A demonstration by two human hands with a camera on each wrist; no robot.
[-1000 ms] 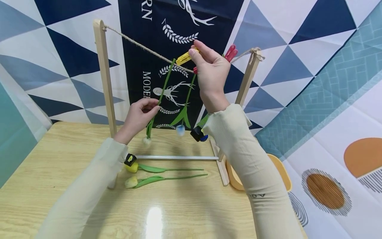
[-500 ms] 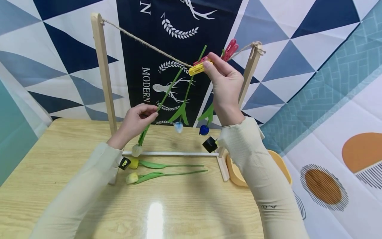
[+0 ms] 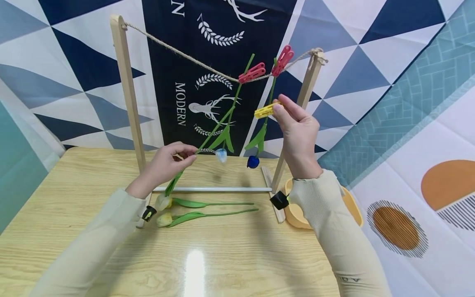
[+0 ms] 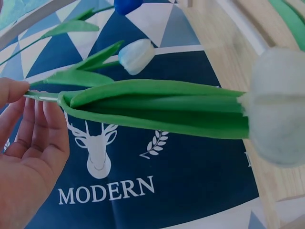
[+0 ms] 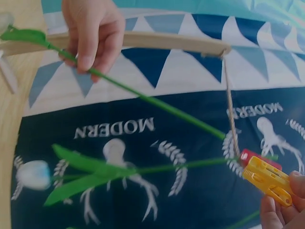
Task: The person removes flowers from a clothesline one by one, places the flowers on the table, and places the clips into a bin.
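Note:
My left hand [image 3: 170, 163] pinches the green stem of a white artificial tulip [image 4: 279, 107], which slants with its bloom low and its stem end up to the right. In my right hand [image 3: 302, 136] is a yellow clothespin [image 3: 265, 110], gripped between thumb and fingers below the rope [image 3: 185, 55]. Two red clothespins [image 3: 252, 73] sit on that rope. From them a light blue tulip [image 3: 221, 155] and a dark blue tulip [image 3: 253, 161] hang bloom down. The held stem's upper end crosses close to the light blue tulip's stem; whether they touch I cannot tell.
Wooden posts [image 3: 128, 90] carry the rope, with a white rod [image 3: 215, 189] low between them. A pale yellow tulip [image 3: 164, 220] lies on the table [image 3: 241, 264] beside another, its bloom mostly hidden. Behind my right forearm stands an orange-yellow basin [image 3: 354, 208].
The yellow clothespin has moved right and down with my right hand, away from the rope. My left hand has lowered the white tulip, and its stem end has dropped below the rope.

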